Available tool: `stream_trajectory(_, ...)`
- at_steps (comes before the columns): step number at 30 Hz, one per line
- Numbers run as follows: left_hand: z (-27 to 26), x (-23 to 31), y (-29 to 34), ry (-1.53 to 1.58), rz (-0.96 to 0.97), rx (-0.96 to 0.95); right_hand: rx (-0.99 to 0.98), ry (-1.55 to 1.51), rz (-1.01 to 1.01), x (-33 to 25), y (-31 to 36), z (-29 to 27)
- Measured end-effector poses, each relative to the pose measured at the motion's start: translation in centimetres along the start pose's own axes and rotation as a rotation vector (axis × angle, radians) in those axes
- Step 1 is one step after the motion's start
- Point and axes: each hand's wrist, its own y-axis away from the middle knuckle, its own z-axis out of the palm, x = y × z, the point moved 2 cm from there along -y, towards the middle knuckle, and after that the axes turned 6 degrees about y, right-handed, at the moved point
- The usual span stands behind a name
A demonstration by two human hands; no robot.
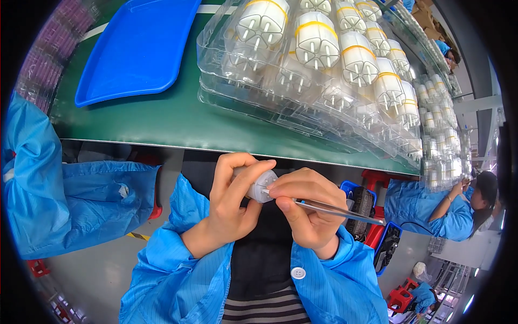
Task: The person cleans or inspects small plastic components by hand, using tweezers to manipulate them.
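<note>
My left hand (233,200) is wrapped round a whitish translucent cylindrical part (261,190), held over my lap just off the bench's near edge. Its end face is turned toward my right hand, and small pins show on it. Pinched between the thumb and fingers of my right hand (308,208) is a pair of metal tweezers (345,213), the back end pointing out to the right. My right fingertips meet the part's end face. They hide the tips of the tweezers.
Stacked clear plastic trays (237,94) hold several white cylinders (317,43) with yellow bands and metal pins. At the left of the green bench (178,127) lies a blue tray (135,54). Co-workers in blue sit at left (102,194) and right (458,216). Blue bins (389,245) stand at lower right.
</note>
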Motion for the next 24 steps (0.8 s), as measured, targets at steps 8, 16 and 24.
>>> stream_trajectory(8,-0.2,-0.1,-0.2,-0.061,0.042,-0.047,-0.096,0.093,-0.046,-0.3,-0.5,-0.1)
stream_trajectory(16,-0.4,0.2,-0.2,0.192,-0.15,-0.179,0.0,-0.143,0.081,0.6,0.5,-1.9)
stream_trajectory(24,-0.5,0.3,0.0,0.373,-0.247,-0.278,-0.069,-0.065,-0.009,0.6,0.1,-2.0)
